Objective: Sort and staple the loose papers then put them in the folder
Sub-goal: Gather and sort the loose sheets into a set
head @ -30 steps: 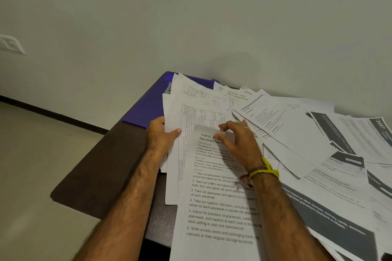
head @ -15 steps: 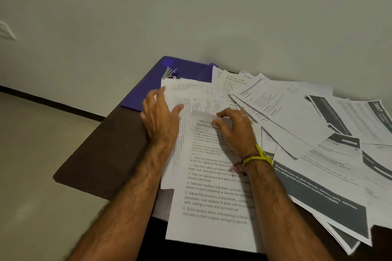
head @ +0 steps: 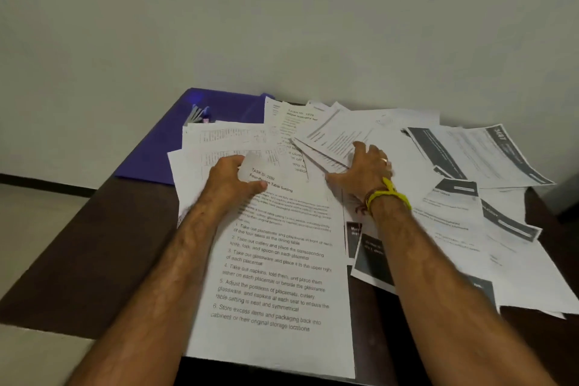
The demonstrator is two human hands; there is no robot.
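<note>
Loose printed papers (head: 391, 147) lie fanned over the dark table. Nearest me is the "Four-Person Table Setting" sheet (head: 275, 285), hanging over the front edge. My left hand (head: 232, 182) pinches that sheet's top left corner, thumb on top and fingers curled under it. My right hand (head: 365, 166), with a yellow band at the wrist, lies flat with spread fingers on the sheets to the right of it. A purple folder (head: 156, 150) lies at the table's back left, partly under the papers. Something small like a stapler or pens (head: 199, 114) rests on the folder.
The dark brown table (head: 94, 247) stands against a pale wall. Grey-banded printouts (head: 476, 150) cover the right side, reaching the right edge. The floor is visible beyond the table's left edge.
My left hand moved from the table sheets onto the front sheet's top left corner and pinched it. My right hand let go of that sheet's top and slid right onto the fanned papers.
</note>
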